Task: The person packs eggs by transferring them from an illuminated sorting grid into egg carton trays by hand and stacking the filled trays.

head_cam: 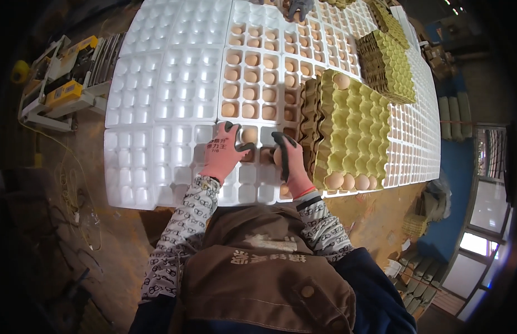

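Observation:
My left hand (225, 152), in a pink glove with dark fingertips, is over a white foam egg tray (228, 196); its thumb is at an egg in a cell, and whether it grips that egg is unclear. An egg (249, 135) lies in the cell between my hands. My right hand (292, 165), gloved alike, holds an egg (278, 157) between thumb and fingers above the tray. Right of it stands a stack of yellow pulp egg trays (354, 129), with several eggs (334, 180) in its near row and one egg (341, 81) at its far corner.
Foam trays with empty cells (131, 89) lie at the left; egg-filled ones (250, 83) lie ahead and right. Another pulp tray stack (385, 67) stands further back. A co-worker's gloved hand (300, 8) is at the far edge. A metal frame with yellow parts (66, 92) stands left.

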Demonstrator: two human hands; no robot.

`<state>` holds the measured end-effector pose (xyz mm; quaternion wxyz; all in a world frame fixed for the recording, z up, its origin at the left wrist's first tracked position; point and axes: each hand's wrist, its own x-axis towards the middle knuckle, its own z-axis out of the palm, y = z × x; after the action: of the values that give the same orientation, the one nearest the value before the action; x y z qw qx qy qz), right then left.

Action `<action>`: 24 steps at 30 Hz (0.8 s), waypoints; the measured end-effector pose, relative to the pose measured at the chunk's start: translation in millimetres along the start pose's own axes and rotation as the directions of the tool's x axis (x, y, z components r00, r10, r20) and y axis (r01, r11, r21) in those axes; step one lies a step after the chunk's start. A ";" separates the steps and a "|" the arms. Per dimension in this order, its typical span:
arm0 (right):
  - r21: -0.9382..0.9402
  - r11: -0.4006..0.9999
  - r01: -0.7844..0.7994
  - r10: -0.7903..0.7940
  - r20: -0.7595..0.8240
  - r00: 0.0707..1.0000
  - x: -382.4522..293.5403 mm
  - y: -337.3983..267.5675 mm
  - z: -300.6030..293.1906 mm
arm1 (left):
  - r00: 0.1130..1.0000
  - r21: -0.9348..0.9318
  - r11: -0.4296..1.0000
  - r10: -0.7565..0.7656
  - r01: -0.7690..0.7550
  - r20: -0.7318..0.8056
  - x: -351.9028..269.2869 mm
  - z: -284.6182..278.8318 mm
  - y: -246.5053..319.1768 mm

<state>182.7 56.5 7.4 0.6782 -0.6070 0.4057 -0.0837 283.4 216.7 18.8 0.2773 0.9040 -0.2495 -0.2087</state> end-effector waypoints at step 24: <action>-0.749 0.275 0.603 -0.398 0.482 0.781 -91.9 -95.5 -270.9 | 0.649 0.294 0.580 0.649 -0.760 0.397 -36.2 7.1 208.4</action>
<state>-18.1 -116.3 151.6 0.2403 -0.9650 0.1048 -0.0117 181.2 83.9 148.3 0.0948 0.7317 -0.6625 -0.1291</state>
